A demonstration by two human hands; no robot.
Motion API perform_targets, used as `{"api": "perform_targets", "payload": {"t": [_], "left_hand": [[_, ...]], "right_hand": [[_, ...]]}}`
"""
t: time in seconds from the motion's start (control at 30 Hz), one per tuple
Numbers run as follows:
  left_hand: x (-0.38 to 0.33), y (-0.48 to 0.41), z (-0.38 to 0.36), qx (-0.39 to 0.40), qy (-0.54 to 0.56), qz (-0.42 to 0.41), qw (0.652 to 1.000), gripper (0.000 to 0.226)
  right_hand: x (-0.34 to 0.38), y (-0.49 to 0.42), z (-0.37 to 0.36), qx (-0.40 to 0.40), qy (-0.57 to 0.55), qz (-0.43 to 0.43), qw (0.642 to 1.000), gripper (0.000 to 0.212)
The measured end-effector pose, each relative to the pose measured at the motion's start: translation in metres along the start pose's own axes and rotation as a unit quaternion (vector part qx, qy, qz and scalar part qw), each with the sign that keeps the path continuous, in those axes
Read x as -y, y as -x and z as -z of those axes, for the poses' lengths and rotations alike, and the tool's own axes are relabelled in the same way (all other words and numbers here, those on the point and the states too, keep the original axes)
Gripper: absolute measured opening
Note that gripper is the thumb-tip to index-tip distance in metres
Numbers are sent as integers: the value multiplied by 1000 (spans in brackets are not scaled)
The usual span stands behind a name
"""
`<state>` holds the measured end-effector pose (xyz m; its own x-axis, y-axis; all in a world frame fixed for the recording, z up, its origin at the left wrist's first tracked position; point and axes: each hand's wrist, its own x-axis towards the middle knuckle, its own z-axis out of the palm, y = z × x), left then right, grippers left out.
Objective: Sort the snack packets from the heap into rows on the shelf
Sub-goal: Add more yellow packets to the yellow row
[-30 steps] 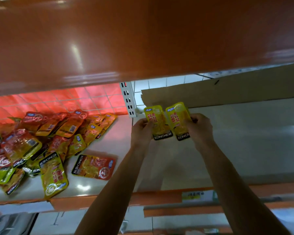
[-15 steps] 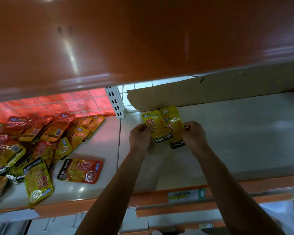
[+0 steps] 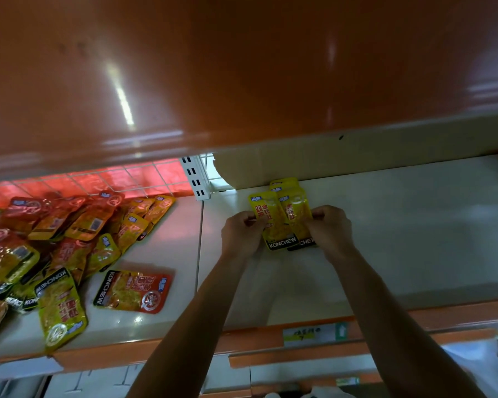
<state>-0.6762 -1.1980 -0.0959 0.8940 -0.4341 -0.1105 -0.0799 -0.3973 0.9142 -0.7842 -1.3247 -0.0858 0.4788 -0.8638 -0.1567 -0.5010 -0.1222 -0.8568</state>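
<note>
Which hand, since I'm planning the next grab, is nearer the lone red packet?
Left. The left hand is right of the red packet; the right hand is farther right. Both hold yellow packets.

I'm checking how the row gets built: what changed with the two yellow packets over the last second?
The left hand and right hand drew together, sliding the left yellow packet partly over the right yellow packet; before, they were side by side. Each hand kept pinching its packet. The heap and the lone red packet lay unmoved.
</note>
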Motion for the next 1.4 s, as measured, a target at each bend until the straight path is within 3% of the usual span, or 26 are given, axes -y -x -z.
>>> {"api": "perform_targets", "payload": {"t": [0.1,0.23,0.4,0.63,0.87,1.0,1.2,1.4], "left_hand": [[0,-1,0,-1,-7,3,1000,13],[0,-3,-2,4,-25,16,1000,17],[-9,-8,-6,24,-28,37,999,17],[-24,-15,-14,63,124,105,985,27],[-29,-15,-12,76,250,186,947,18],[-30,-15,-9,97,251,189,944,24],[-30,-15,-9,104,238,185,948,22],[-32,-16,-8,118,228,175,951,19]], "right_hand": [[2,0,2,2,11,8,1000,15],[7,-3,6,7,47,25,999,7],[7,-3,7,3,99,61,993,19],[7,-2,12,28,100,49,993,31],[3,-7,19,42,65,39,996,30],[4,-9,17,23,85,44,995,35],[10,-10,8,18,122,51,991,19],[10,-13,10,26,112,44,992,33]]}}
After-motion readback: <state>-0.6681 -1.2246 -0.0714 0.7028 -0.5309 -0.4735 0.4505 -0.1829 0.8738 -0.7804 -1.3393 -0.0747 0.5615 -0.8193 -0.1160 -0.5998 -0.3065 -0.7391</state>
